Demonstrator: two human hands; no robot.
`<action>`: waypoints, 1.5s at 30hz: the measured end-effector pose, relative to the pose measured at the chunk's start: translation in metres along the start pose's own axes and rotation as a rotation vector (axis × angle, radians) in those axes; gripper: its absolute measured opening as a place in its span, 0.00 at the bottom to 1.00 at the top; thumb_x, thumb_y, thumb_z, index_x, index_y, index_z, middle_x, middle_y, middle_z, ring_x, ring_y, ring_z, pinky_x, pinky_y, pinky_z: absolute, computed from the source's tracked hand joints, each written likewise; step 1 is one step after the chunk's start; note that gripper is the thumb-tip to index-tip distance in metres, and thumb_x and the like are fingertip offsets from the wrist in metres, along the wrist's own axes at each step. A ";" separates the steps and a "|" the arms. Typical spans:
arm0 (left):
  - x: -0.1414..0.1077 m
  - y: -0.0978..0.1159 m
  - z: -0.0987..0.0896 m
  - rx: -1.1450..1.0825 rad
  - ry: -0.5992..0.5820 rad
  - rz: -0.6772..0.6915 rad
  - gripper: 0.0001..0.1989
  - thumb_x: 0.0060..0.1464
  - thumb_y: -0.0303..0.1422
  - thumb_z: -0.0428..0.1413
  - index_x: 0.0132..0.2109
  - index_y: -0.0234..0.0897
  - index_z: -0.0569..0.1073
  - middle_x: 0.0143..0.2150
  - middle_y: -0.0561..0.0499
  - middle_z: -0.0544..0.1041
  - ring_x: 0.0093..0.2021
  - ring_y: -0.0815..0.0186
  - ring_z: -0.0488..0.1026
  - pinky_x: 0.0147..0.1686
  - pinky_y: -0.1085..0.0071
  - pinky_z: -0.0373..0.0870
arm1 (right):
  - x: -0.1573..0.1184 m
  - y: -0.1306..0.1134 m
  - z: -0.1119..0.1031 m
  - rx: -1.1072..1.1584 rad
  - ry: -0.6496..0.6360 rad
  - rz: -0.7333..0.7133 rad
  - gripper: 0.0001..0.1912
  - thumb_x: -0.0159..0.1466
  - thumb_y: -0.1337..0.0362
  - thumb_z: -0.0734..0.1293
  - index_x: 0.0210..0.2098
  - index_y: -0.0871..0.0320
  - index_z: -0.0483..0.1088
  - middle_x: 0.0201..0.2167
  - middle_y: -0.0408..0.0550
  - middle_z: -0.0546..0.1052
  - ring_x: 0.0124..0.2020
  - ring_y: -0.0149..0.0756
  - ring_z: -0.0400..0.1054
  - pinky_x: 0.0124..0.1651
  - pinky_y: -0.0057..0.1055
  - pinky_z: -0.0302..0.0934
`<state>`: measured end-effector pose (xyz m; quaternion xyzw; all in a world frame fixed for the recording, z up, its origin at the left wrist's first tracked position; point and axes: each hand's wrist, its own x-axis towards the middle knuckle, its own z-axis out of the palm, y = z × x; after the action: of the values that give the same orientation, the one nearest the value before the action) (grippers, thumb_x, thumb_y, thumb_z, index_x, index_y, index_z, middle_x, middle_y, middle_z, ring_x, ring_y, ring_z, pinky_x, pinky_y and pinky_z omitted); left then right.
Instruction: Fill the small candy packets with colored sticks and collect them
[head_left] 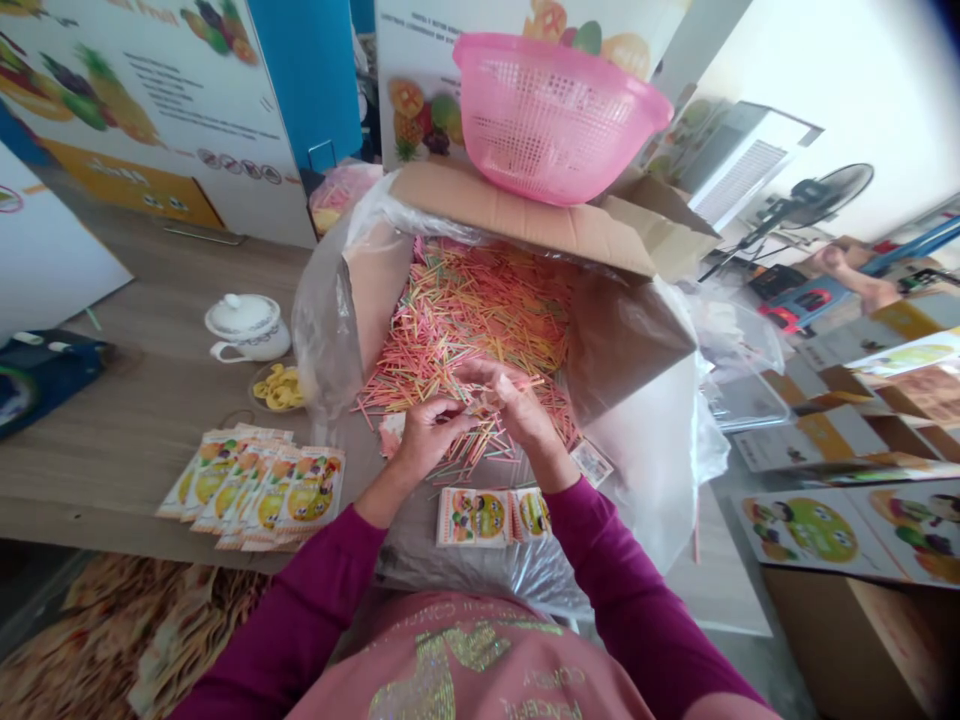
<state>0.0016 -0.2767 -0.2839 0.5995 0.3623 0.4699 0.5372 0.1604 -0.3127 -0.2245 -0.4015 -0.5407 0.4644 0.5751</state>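
Both my hands meet over a large cardboard box (600, 225) lined with clear plastic and filled with thin pink, orange, yellow and green sticks (465, 310). My left hand (431, 435) and my right hand (521, 405) pinch a small bunch of these sticks between their fingers. Below my wrists, a few printed fruit-and-cartoon packets (487, 515) lie on the plastic. A fanned row of similar packets (251, 485) lies on the wooden table (165, 270) left of my left hand.
A pink plastic colander (559, 115) rests on the box's raised flap. A white lidded ceramic pot (247, 328) and a dish of yellow rings (277, 388) stand on the table. Printed cardboard sheets and boxes are stacked at right, with a fan beyond.
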 end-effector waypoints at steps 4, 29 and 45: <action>0.005 -0.004 0.010 -0.089 -0.023 -0.039 0.11 0.41 0.39 0.70 0.30 0.38 0.81 0.28 0.53 0.80 0.29 0.67 0.74 0.33 0.70 0.73 | 0.008 -0.001 0.006 0.041 0.109 0.096 0.33 0.67 0.32 0.61 0.46 0.53 0.80 0.47 0.53 0.82 0.51 0.46 0.76 0.56 0.43 0.69; -0.109 0.016 -0.090 0.626 0.093 0.162 0.23 0.66 0.36 0.54 0.65 0.39 0.72 0.52 0.45 0.83 0.46 0.60 0.82 0.47 0.66 0.78 | -0.051 0.028 0.054 -0.401 -0.359 0.125 0.12 0.67 0.59 0.71 0.45 0.59 0.81 0.31 0.44 0.81 0.30 0.31 0.72 0.35 0.28 0.65; -0.061 0.029 -0.056 1.355 -0.221 0.315 0.13 0.63 0.30 0.54 0.51 0.38 0.79 0.50 0.41 0.79 0.52 0.48 0.71 0.50 0.51 0.69 | 0.009 0.035 -0.033 -1.830 -0.170 0.232 0.21 0.68 0.63 0.66 0.59 0.57 0.74 0.61 0.66 0.72 0.62 0.60 0.63 0.62 0.59 0.61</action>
<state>-0.0718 -0.3214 -0.2671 0.8916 0.4275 0.1494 0.0046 0.1899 -0.2937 -0.2593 -0.7154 -0.6936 -0.0611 -0.0576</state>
